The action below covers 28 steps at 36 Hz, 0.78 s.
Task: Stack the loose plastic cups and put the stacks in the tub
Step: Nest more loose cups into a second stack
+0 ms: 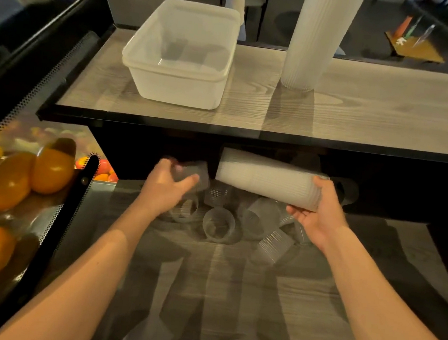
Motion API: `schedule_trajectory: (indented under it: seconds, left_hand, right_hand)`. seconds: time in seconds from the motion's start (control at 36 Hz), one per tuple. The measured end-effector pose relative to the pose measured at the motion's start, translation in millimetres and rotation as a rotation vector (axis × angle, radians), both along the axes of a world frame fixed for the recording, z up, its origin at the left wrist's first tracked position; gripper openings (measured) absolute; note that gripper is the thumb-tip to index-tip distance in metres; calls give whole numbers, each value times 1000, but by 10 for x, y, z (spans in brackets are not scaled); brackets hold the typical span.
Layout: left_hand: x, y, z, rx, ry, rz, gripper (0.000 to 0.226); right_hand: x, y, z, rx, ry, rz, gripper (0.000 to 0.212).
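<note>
1. Nearest the camera, two bare forearms reach out over a grey wood-grain lower shelf [300,304], where a blurred clear cup [148,333] lies at the bottom edge.
2. A cluster of loose clear plastic cups [240,224] lies on that shelf between the hands, some on their sides, one [218,224] with its open mouth facing up.
3. The left hand [166,185] grips a single clear cup [194,174] on its side, fingers and thumb curled round it, just above the cluster.
4. The right hand [318,212] holds the near end of a long stack of nested cups [266,178], fingers wrapped round it; the stack lies nearly level and points left toward the single cup, the two close but apart.
5. To the left, orange and yellow peppers [15,180] fill a perforated metal bin [49,226].
6. Farther off, on the upper shelf [383,110], the translucent plastic tub [146,53] stands open; no stack shows inside it.
7. Right of the tub, a tall stack of cups [316,40] stands upright, well apart from it.
</note>
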<state>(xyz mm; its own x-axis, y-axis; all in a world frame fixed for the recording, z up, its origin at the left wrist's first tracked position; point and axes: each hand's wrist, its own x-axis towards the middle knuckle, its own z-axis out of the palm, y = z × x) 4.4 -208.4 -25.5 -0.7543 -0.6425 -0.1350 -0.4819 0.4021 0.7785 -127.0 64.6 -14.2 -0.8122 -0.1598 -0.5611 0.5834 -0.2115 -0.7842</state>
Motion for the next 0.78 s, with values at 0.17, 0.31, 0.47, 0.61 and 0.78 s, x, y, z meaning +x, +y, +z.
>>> schedule_trajectory:
  seconds: [0.17,0.31,0.47,0.61,0.78]
  left_hand:
    - [39,151,-78,744,296,210,43]
    - [-14,267,24,1212,413,135,53]
    - [-90,214,199,995,332,51,41]
    - [-51,254,232,625,88,-177,53]
    - [179,292,129,391,-44,-286,60]
  right_hand:
    - [67,-100,-26,-3,-37,-2,25]
    - [125,-176,-18,-45,-73,9,16]
    - [86,-172,11,-9,-88,38,24]
    - [123,-142,0,5,-85,39,31]
    - [268,-67,-5,71,-86,72,25]
